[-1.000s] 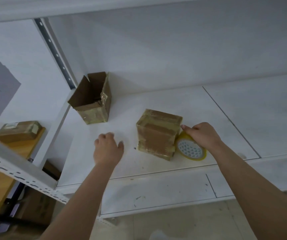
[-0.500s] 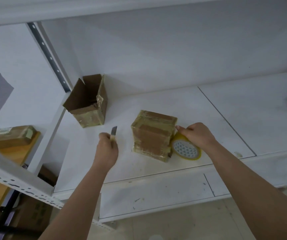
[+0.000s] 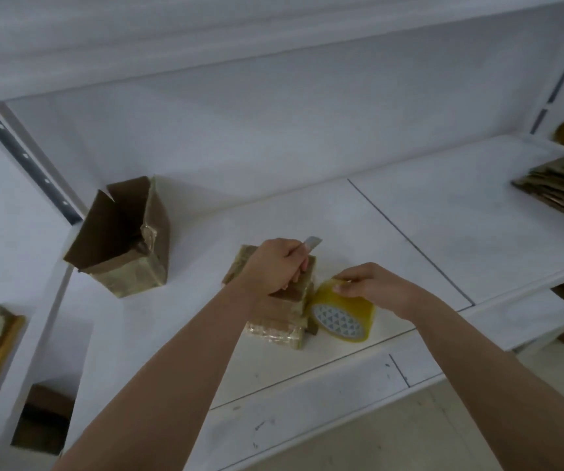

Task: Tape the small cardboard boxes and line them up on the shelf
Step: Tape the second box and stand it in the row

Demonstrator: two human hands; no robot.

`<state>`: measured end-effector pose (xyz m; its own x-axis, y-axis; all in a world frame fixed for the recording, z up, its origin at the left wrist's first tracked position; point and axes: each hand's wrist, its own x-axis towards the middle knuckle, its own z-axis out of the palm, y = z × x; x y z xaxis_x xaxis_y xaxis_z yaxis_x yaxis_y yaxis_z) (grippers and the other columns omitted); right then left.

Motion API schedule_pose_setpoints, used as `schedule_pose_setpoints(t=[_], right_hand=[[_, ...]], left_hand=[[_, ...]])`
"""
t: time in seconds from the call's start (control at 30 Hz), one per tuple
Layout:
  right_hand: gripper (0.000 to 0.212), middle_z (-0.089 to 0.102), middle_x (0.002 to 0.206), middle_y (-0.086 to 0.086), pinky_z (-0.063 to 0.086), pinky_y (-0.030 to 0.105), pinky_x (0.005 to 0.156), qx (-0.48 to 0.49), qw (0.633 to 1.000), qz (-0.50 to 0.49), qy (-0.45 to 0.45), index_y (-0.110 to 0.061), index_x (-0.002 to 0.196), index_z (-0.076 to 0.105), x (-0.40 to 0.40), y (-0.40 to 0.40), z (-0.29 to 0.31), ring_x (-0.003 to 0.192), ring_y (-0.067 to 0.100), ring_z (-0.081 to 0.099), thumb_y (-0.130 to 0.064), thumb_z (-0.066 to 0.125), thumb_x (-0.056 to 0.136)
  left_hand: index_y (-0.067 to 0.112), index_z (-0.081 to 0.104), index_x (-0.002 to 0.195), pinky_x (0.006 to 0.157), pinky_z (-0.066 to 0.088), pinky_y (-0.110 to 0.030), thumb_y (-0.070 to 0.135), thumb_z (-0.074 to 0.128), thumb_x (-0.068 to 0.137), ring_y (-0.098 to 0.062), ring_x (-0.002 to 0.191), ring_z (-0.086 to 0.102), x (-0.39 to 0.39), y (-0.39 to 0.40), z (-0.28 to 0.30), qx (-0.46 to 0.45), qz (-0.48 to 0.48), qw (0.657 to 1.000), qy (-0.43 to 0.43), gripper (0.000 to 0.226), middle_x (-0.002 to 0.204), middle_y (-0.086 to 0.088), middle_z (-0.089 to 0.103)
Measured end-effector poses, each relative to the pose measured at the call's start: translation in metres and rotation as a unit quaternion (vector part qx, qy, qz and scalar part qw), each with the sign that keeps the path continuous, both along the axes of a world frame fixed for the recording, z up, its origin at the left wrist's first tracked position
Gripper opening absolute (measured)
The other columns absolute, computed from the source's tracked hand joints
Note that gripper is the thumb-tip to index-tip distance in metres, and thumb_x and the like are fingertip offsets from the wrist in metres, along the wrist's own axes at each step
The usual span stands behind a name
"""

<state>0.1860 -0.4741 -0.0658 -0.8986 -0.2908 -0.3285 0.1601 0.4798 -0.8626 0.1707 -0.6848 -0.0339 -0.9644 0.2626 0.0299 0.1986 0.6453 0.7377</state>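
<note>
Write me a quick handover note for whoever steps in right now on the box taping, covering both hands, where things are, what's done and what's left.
Left hand: grips a small knife, blade up, over the taped box.
Right hand: holds the yellow tape roll, standing on edge against that box's right side.
Open box: at the shelf's left rear, flaps up, top untaped.
Flattened cardboard: stacked at far right.
Done: the middle box looks wrapped in tape.
Left: probably cut the tape from the roll, close and tape the open box, then line the boxes up.
</note>
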Motion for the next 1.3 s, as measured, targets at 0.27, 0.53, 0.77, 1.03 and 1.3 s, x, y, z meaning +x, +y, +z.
schedule_pose_setpoints(t=[0.27,0.53,0.77,1.03,1.3], right_hand=[[0.013,0.064,0.107,-0.004,0.052,0.037,0.092,0.08,0.995,0.014,0.054,-0.03,0.099,0.066,0.001,-0.009,-0.008,0.099,0.016,0.062,-0.036,0.068,0.088],[0.036,0.052,0.108,-0.009,0.041,0.034,0.087,0.317,0.947,0.017,0.048,-0.034,0.11,0.06,0.001,-0.007,-0.003,0.107,0.016,0.054,-0.061,0.058,0.086],[0.023,0.069,0.09,-0.005,0.053,0.035,0.08,0.231,0.969,-0.046,0.079,-0.029,0.079,0.07,0.006,0.002,-0.005,0.088,0.016,0.065,-0.046,0.058,0.091],[0.03,0.07,0.08,0.003,0.052,0.03,0.068,0.233,0.965,-0.091,0.077,-0.016,0.08,0.073,0.006,-0.004,-0.005,0.076,0.02,0.067,-0.036,0.055,0.095],[0.028,0.07,0.08,0.002,0.046,0.024,0.061,0.235,0.962,-0.119,0.069,-0.018,0.084,0.073,0.009,-0.006,-0.008,0.072,0.02,0.067,-0.038,0.055,0.094]], left_hand=[[0.026,0.053,0.07,0.05,0.035,-0.015,0.044,0.032,0.101,-0.002,0.056,0.056,0.012,-0.022,-0.041,-0.1,0.015,0.99,0.1,0.042,0.056,0.008,0.058],[0.026,0.052,0.074,0.056,0.038,-0.025,0.041,0.031,0.104,-0.005,0.06,0.056,0.005,-0.014,-0.034,-0.136,-0.012,0.988,0.076,0.04,0.061,0.008,0.058],[0.019,0.053,0.086,0.064,0.032,-0.028,0.039,0.031,0.104,-0.009,0.071,0.047,-0.001,0.002,-0.014,-0.313,-0.153,0.935,0.06,0.035,0.074,0.007,0.043],[0.018,0.058,0.091,0.076,0.048,-0.033,0.035,0.032,0.105,-0.019,0.089,0.059,-0.007,0.045,0.007,-0.496,-0.105,0.861,0.022,0.034,0.091,0.001,0.059],[0.018,0.051,0.081,0.054,0.037,-0.027,0.024,0.038,0.101,-0.015,0.067,0.052,-0.007,0.067,-0.002,-0.584,-0.069,0.809,0.009,0.025,0.076,0.003,0.052]])
